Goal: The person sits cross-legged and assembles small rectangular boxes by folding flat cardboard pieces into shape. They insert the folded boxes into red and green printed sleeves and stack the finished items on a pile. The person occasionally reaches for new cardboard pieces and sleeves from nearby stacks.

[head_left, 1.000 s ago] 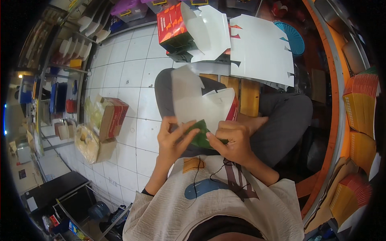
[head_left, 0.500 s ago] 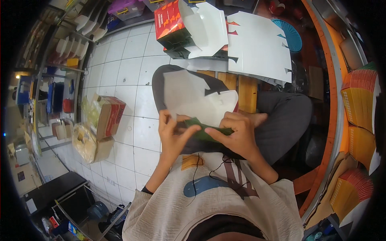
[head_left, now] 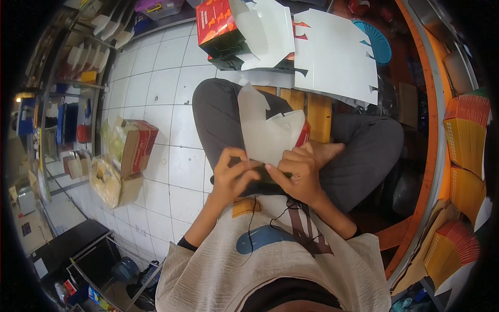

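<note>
I sit cross-legged on a tiled floor with a flat die-cut cardboard box blank (head_left: 270, 132) held over my lap, its white inner face toward me. My left hand (head_left: 232, 176) pinches its near left edge and my right hand (head_left: 299, 174) grips the near right edge, fingers curled over a dark green and red printed flap. Both hands nearly touch at the blank's lower edge.
A stack of white flat blanks (head_left: 332, 54) and a folded red and black carton (head_left: 221, 28) lie ahead on the floor. An open brown cardboard box (head_left: 136, 148) stands to my left beside a plastic bag (head_left: 105, 182). Orange and yellow paper stacks (head_left: 468, 135) line the right. Shelves (head_left: 57, 119) at far left.
The blank has tipped up and been folded narrower, its white side now facing me. My hands have shifted closer together at its lower edge.
</note>
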Tool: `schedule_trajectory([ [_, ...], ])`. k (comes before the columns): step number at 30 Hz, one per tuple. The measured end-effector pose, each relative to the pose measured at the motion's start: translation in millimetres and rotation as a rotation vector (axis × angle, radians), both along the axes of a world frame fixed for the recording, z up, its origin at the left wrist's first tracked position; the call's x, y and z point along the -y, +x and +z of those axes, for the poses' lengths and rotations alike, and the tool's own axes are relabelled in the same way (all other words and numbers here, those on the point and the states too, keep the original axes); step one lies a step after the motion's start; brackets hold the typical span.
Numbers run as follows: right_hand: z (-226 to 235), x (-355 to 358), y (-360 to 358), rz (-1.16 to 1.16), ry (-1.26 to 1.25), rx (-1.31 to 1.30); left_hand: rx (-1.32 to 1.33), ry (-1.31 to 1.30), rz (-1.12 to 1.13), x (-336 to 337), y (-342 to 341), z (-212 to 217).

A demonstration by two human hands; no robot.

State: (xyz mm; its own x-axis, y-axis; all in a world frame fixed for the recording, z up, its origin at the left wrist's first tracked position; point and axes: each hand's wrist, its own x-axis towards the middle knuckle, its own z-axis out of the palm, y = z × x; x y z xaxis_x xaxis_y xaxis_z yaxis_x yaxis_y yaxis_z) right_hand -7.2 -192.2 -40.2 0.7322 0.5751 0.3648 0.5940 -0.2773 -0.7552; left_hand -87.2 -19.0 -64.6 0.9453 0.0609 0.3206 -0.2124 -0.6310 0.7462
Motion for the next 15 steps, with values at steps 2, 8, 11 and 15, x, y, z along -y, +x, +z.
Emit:
schedule_trajectory([
  [2, -1, -2, -4, -0.026, -0.088, 0.001, -0.033, 0.078, -0.028, -2, 2, 8],
  [8, 32, -1, -16, 0.033, -0.159, -0.122, -0.265, -0.103, -0.052, 10, -8, 0],
  [11, 53, 32, 5, 0.066, -0.228, -0.263, -0.341, -0.489, -0.203, -21, -4, -7],
  [15, 58, 85, 45, 0.314, -0.25, -0.55, -0.403, -1.235, -0.127, -42, 11, 3],
])
